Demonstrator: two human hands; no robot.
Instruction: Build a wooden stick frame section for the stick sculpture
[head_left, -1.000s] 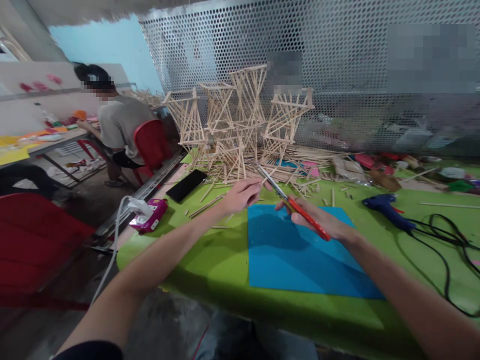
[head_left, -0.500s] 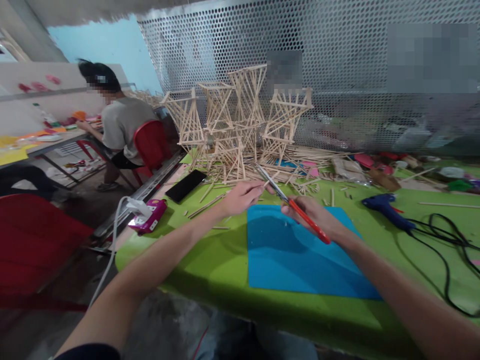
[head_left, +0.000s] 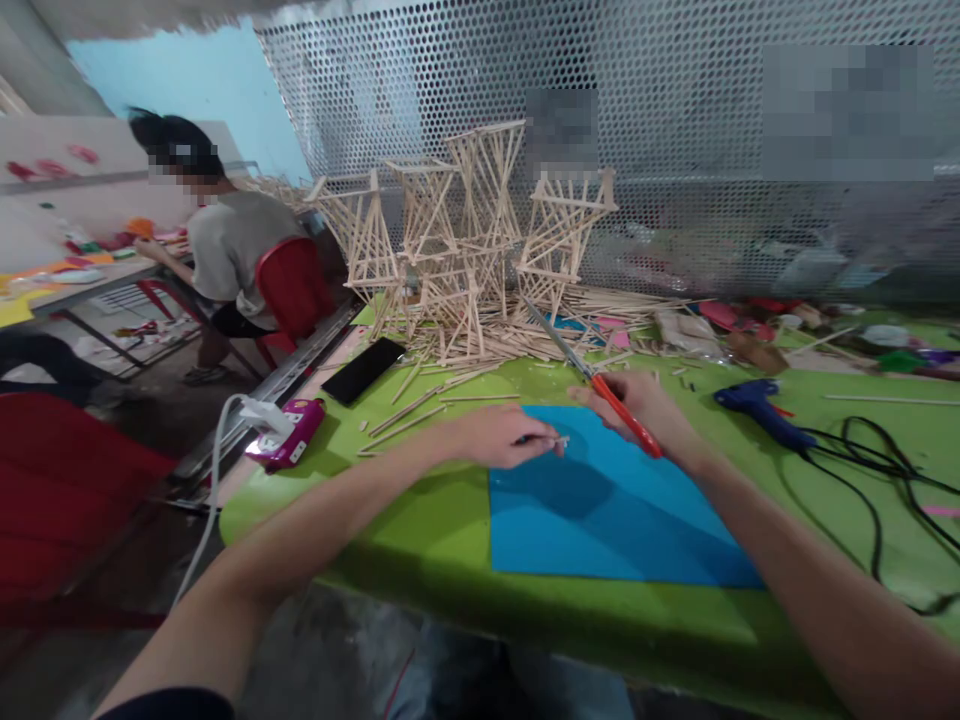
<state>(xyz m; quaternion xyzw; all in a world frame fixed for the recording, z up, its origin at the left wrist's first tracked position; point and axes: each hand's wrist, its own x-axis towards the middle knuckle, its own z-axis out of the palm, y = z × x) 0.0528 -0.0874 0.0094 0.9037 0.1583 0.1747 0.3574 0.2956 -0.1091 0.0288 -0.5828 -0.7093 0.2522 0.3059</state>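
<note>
My left hand (head_left: 506, 436) is closed in a pinch over the left edge of a blue sheet (head_left: 600, 530). A short, pale piece of wooden stick (head_left: 563, 441) sticks out past its fingertips. Red-handled scissors (head_left: 624, 415) are in my right hand (head_left: 643, 400), their metal blades pointing up and away to the left. Both hands are apart. Beyond them stand towers of thin wooden sticks (head_left: 484, 190), with a heap of loose sticks (head_left: 517, 343) around their base.
On the green table (head_left: 405, 510) are a black phone (head_left: 365, 370) and a purple power strip (head_left: 300, 432) at left, and a blue glue gun (head_left: 765, 412) with black cable at right. Perforated metal (head_left: 675, 110) rises behind. A seated person (head_left: 232, 240) works at another table.
My left hand has moved down toward me, away from the scissor blades, with a short stick piece in its fingers. The scissors have shifted slightly in my right hand's grip area.
</note>
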